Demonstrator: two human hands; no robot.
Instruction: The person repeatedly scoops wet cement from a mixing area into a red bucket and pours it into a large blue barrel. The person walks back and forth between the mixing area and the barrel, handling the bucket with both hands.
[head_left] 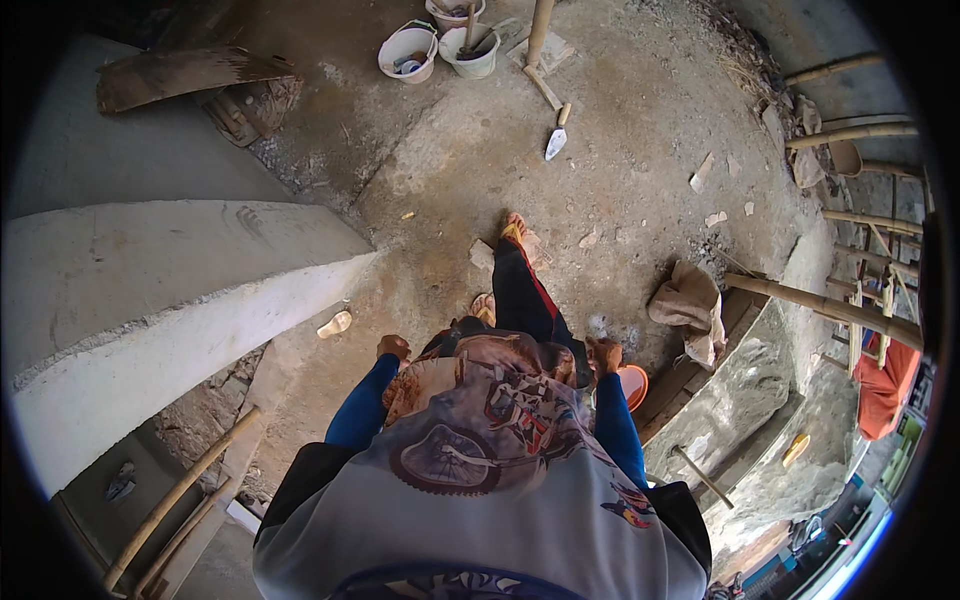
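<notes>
My left hand [394, 347] hangs beside my left hip, its fingers curled in, and no object shows in it. At my right hip is my right hand [604, 356], fingers bent and partly hidden. Just beside that wrist shows an orange-rimmed bucket [636, 386], partly covered by my blue sleeve. Whether the right hand grips its handle cannot be made out. My legs are in mid-stride, with the right foot forward. A pointing trowel [556, 143] with a wooden handle lies on the concrete floor ahead.
Several buckets [408, 55] stand far ahead near a wooden post [540, 32]. A thick concrete beam [190, 270] runs along the left. On the right are a crumpled sack [690, 310], a bamboo pole [820, 308] and a rough concrete block [735, 390]. Stone chips lie scattered about.
</notes>
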